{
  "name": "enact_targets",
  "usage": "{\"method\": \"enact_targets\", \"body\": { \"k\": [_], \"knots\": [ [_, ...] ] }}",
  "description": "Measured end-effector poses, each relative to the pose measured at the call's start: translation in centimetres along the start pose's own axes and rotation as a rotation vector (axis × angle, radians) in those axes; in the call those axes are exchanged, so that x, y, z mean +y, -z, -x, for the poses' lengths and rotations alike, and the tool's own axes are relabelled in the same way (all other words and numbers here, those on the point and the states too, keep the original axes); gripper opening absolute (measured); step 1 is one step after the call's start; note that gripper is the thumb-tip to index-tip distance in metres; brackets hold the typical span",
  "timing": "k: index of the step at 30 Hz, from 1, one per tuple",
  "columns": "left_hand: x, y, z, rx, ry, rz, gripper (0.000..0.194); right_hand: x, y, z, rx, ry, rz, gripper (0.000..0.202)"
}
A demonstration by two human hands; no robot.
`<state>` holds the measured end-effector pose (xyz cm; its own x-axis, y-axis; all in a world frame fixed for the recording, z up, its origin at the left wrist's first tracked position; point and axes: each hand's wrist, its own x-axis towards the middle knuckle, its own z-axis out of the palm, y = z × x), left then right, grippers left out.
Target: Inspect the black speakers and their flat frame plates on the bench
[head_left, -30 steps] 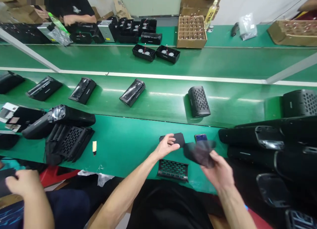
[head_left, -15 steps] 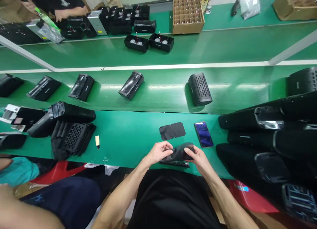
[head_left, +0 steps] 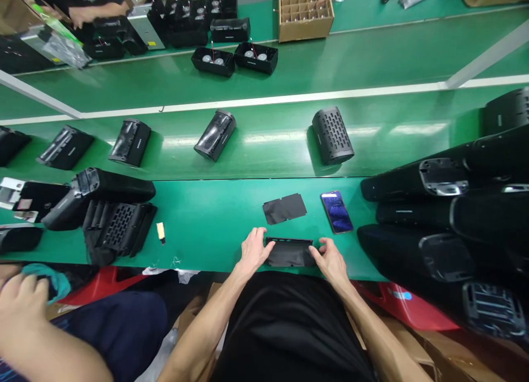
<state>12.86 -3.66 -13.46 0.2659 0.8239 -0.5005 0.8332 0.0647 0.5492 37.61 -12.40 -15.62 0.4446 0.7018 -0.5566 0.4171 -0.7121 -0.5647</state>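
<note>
A long black plastic panel lies on the near edge of the green bench in front of me. A thin black sheet sits on it, covering most of its face. My left hand is at the panel's left end, thumb against the edge and fingers spread. At the right end, my right hand rests its thumb on the sheet's corner, its other fingers apart. A second black sheet with notched edges lies flat just beyond the panel.
A phone lies right of the loose sheet. Large black housings crowd the right side; more black parts are stacked left. Black speaker housings stand along the belt. A co-worker's arm is at lower left.
The sheet I held up between both hands now lies on the panel. My hands have moved apart to the panel's two ends. The view has shifted slightly.
</note>
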Motion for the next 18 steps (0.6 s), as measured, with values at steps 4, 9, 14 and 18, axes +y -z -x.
{"method": "enact_targets", "body": {
  "k": [4,9,14,18],
  "knots": [
    [-1.1,-0.1,-0.8,-0.020,-0.007,0.069,0.020,-0.6,-0.1,-0.9,0.000,0.078,-0.052,0.030],
    [-1.6,0.1,-1.3,-0.059,-0.016,0.296,0.020,-1.7,0.7,-1.8,-0.107,0.099,-0.219,0.026],
    [-0.7,1.5,0.2,-0.168,-0.001,0.649,0.054,-3.7,2.7,-0.6,-0.258,0.064,-0.474,0.047],
    [0.7,3.2,1.9,-0.168,0.030,1.055,0.066,-5.6,4.6,1.3,-0.275,0.096,-0.622,0.059]
  ]
}}
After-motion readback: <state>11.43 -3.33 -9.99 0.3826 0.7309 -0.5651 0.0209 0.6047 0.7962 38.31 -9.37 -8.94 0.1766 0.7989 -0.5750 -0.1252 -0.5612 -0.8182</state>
